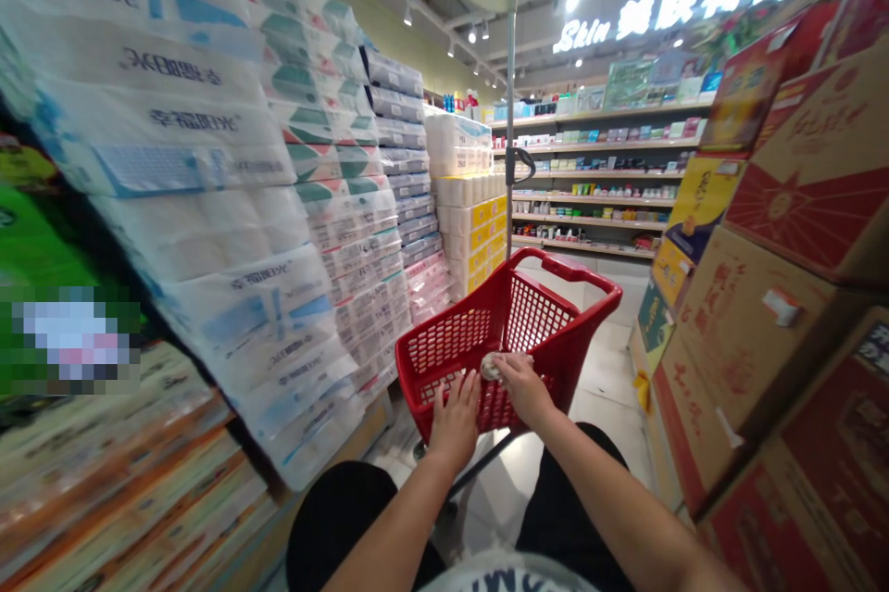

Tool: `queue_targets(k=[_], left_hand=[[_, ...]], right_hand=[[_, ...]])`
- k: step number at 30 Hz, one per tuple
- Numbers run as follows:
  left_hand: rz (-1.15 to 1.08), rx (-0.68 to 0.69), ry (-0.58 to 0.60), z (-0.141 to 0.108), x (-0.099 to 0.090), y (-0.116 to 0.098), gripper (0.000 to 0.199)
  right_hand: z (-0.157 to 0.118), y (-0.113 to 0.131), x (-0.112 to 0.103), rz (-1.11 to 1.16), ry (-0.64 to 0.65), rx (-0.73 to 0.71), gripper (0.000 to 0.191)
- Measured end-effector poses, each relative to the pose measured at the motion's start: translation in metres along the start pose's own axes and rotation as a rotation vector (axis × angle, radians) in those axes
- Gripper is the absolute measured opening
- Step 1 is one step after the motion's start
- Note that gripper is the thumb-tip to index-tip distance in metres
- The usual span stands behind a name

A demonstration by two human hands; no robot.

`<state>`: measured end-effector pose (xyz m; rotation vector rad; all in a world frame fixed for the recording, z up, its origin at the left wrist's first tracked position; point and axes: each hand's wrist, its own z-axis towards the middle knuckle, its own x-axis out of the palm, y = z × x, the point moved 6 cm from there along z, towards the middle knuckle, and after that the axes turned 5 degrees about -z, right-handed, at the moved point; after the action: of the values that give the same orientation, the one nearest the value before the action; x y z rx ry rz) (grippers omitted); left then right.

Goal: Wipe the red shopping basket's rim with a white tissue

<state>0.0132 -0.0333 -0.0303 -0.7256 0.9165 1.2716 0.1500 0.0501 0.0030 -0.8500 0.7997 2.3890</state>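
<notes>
Basket (587, 321) top open; cartons (754, 323) block right, wrapped packs (208, 166) left.

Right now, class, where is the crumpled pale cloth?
In the head view, below and right of centre, the pale cloth is in the right grip, beside the left grip, by the red shopping cart.

One red shopping cart (597, 305), viewed remotely. At its near edge: my right hand (526, 385), pinching a crumpled pale cloth (491, 368); my left hand (456, 416), fingers spread, just beside. Left of cart: stacked tissue packs (208, 147). Right: stacked cartons (757, 296).
</notes>
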Motion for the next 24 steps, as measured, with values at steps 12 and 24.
queue_targets(k=[12,24], left_hand=[[-0.04,0.018,0.062,0.001,0.0,-0.005,0.069],[-0.008,0.001,0.04,-0.001,0.004,-0.001,0.071]], right_hand=[[0.013,-0.033,-0.053,-0.133,-0.156,0.146,0.042],[0.016,-0.05,-0.062,-0.141,-0.201,0.12,0.043]])
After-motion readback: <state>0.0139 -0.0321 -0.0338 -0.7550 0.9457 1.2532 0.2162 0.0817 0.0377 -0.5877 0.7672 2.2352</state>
